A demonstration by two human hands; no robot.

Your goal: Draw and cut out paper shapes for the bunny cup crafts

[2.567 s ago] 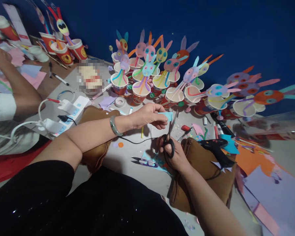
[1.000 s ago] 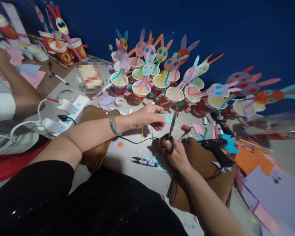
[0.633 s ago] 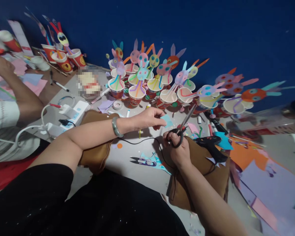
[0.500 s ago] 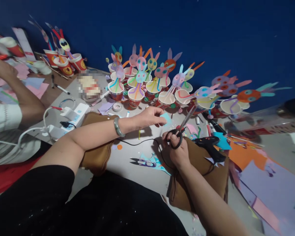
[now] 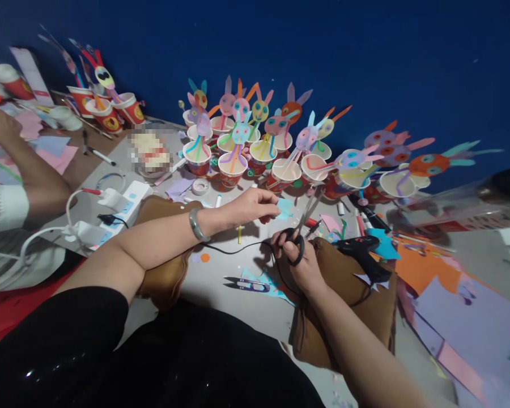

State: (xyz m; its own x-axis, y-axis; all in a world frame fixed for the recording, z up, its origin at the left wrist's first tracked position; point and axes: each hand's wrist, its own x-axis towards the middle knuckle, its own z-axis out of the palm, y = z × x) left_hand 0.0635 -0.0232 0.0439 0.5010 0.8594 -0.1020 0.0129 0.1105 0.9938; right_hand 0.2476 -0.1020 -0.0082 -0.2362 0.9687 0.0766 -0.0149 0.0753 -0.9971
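My left hand [image 5: 257, 206] pinches a small piece of light blue paper [image 5: 285, 208] between thumb and fingers above the table. In my right hand [image 5: 302, 262] are black-handled scissors [image 5: 296, 245], with fingers through the loops and the blades slightly parted, pointing up and away. The blades are just right of the paper and apart from it. Thread snips [image 5: 247, 284] lie on the table below my hands, on blue paper scraps [image 5: 276, 290]. A black cord [image 5: 229, 251] runs beneath my left wrist.
Paper cups [image 5: 232, 169] with paper animal heads stand in rows along the blue wall. A black glue gun [image 5: 365, 255] rests on a brown pad at right, beside orange paper [image 5: 429, 265]. A power strip [image 5: 130, 204] lies left, near another person's arm [image 5: 29, 153].
The scissors have tilted and dropped slightly to the left, their blades opening a little. My left hand still holds the blue paper, and the view has shifted slightly.
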